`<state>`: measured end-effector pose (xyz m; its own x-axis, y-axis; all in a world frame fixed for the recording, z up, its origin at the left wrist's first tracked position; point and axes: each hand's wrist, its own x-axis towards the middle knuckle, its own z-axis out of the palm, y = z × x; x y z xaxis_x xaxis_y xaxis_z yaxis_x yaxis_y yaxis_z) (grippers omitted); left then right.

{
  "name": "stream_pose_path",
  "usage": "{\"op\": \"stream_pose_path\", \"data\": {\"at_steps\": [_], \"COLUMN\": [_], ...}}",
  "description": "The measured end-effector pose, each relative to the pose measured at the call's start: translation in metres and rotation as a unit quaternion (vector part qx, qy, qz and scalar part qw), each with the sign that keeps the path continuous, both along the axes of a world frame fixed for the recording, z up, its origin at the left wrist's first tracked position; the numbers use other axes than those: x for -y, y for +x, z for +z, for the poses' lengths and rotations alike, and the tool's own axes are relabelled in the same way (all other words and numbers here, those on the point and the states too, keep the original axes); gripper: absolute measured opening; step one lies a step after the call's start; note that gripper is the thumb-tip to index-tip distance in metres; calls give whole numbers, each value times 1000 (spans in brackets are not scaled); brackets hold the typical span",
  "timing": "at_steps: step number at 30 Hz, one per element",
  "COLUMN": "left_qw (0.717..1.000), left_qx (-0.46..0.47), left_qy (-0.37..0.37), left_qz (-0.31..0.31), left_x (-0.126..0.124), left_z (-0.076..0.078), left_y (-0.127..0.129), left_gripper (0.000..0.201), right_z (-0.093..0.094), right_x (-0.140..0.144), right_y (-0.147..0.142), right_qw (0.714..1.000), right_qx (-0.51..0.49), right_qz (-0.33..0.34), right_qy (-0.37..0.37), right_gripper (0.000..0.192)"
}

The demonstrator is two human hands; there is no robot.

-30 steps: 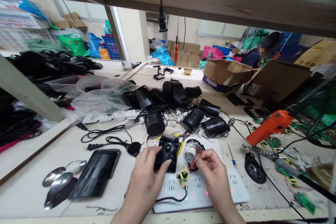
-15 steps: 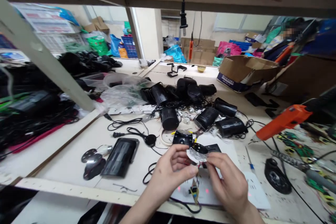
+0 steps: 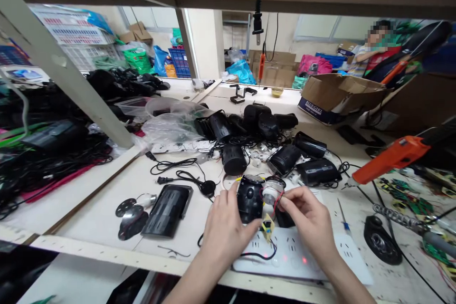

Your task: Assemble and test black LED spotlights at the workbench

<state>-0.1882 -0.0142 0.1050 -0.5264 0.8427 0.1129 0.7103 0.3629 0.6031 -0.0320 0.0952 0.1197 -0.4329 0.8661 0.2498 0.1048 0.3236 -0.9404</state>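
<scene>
My left hand [image 3: 228, 223] is closed around the left side of a black plastic housing [image 3: 250, 198], its thumb reaching below it. Close to that thumb tip is a small yellow circuit board [image 3: 268, 229] with a black cable. Between the fingertips of my right hand [image 3: 308, 213] is a small round silver-and-white part [image 3: 273, 190] with red wires and a dark disc on top. It is beside the housing's right edge. Below both hands lies a white power strip [image 3: 285, 259] with red lights. Another black housing [image 3: 168, 211] rests to the left.
Several black housings [image 3: 233, 159] are heaped behind my hands. An orange tool [image 3: 390, 159] hangs at right, above loose circuit boards [image 3: 402, 194]. A screwdriver [image 3: 344, 218] and a black oval part [image 3: 382, 242] lie right. A cardboard box [image 3: 338, 97] stands behind; another person [image 3: 377, 52] is beyond.
My left hand has moved from the round part to the black housing, which now stands more upright. The right hand has turned the round part and brought it beside the housing.
</scene>
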Motion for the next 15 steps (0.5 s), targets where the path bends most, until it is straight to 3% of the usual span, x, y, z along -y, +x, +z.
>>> {"op": "stream_pose_path", "data": {"at_steps": [4,7,11,15], "left_qw": [997,998,999,993], "left_qx": [-40,-14,41,94], "left_qy": [-73,-68,-10,51], "left_qz": [-7,-3,11,43], "left_x": [-17,-17,-9,-1], "left_z": [2,0,-3,3], "left_y": [14,12,2,-4], "left_gripper": [89,88,91,93], "right_z": [0,0,3,3], "right_x": [3,8,14,19], "right_y": [-10,-14,-23,-34], "right_qw": [977,944,915,905], "right_qx": [-120,-189,-231,-206], "right_qz": [31,34,31,55], "right_qy": [-173,-270,-328,-368], "right_gripper": [33,38,42,45]}}
